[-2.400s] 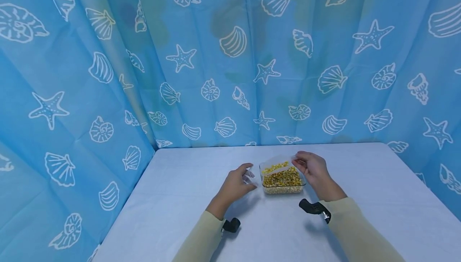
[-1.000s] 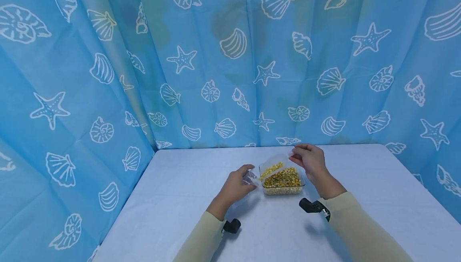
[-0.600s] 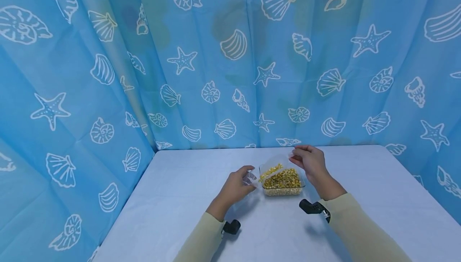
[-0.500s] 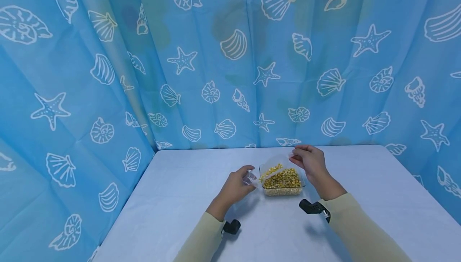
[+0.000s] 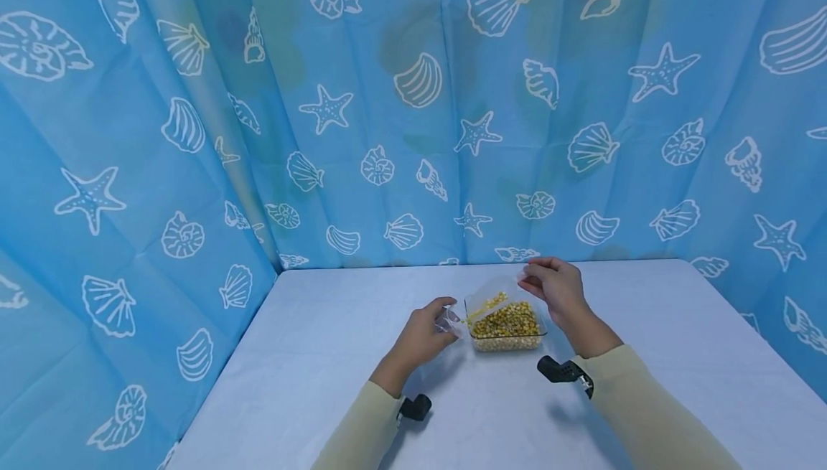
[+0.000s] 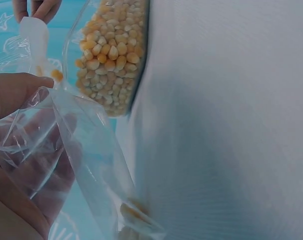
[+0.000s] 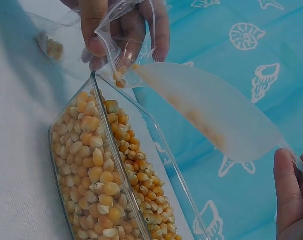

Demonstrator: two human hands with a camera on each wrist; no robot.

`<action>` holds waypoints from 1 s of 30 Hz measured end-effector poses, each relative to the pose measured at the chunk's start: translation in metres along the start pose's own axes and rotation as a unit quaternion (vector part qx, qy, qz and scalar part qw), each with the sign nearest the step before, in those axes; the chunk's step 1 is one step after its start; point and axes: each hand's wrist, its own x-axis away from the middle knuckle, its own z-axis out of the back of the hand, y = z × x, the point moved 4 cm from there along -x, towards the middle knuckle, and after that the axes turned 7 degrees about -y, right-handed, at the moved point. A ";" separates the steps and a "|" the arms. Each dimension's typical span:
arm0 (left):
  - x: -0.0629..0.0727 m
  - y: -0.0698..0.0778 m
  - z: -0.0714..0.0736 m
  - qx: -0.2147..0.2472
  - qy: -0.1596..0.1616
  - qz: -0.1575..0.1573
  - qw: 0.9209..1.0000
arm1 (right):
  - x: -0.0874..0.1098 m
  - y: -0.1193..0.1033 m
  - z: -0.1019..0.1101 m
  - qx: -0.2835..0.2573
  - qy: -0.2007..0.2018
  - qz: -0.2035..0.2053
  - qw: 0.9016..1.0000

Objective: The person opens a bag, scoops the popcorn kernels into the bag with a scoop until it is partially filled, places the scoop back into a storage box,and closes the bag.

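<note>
In the head view, a person's left hand point(image 5: 424, 330) is right of the lower centre of the frame, its fingers and thumb curved round the mouth of a clear, thin plastic bag point(image 6: 99, 165). The left wrist view confirms this grasp at the left of the frame: the thumb lies along the upper edge, the other fingers showing through the film. A few kernels lie in the bag's lower part, seen at the bottom centre of that view. The right hand point(image 5: 561, 294), further right and slightly higher in the head view, pinches the handle end of a translucent white scoop with a rounded edge point(image 7: 211, 100). The scoop slants across the upper right of the right wrist view, its lower end at the bag's mouth, yellow kernels lying along it. Between the hands, a rectangular clear glass container point(image 5: 508, 335) stands on a white-covered table point(image 5: 336, 384), holding pale to deep yellow corn kernels point(image 7: 91, 170). Its near corner is just beside the left hand's fingers; contact cannot be determined. Both forearms carry pale yellow sleeves point(image 5: 646, 405) and black wrist-mounted devices point(image 5: 561, 370). A blue curtain with white shell and starfish prints point(image 5: 362, 97) fills the upper frame.
</note>
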 end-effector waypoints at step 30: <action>0.003 0.001 0.006 0.038 0.015 -0.035 0.999 | 0.003 -0.012 -0.004 0.001 -0.012 0.041 0.999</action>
